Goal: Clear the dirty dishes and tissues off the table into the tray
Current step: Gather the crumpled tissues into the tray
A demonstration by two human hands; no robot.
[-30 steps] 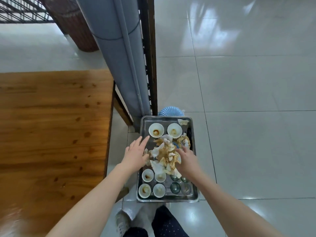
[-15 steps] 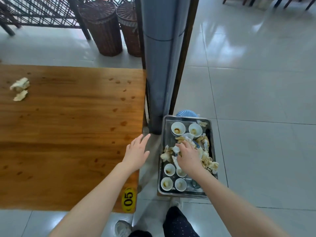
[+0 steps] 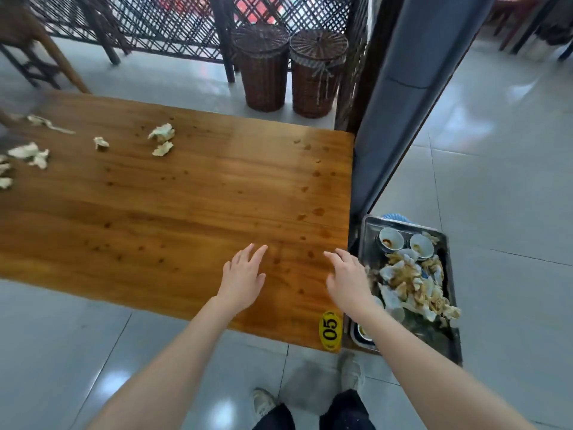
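A metal tray (image 3: 451, 274) stands low beside the right end of the wooden table (image 3: 186, 212). It holds small white cups (image 3: 390, 238) and a heap of soiled tissues (image 3: 409, 282). Several crumpled tissues lie on the table's far left part, such as a pair (image 3: 162, 139), a small one (image 3: 101, 143) and a cluster (image 3: 29, 153). My left hand (image 3: 243, 279) hovers over the table's near right corner, fingers spread and holding nothing. My right hand (image 3: 348, 279) is over the table edge next to the tray, fingers relaxed and empty.
A grey pillar (image 3: 403, 103) rises just behind the tray. Two wicker baskets (image 3: 290, 69) and a lattice screen stand beyond the table. A yellow "05" tag (image 3: 330, 330) marks the table corner. Chair legs show at far left. Tiled floor lies to the right.
My right hand has left the tissue heap in the tray and moved left over the table edge. The left hand moved over the table. The view swung left, revealing tissues on the table.
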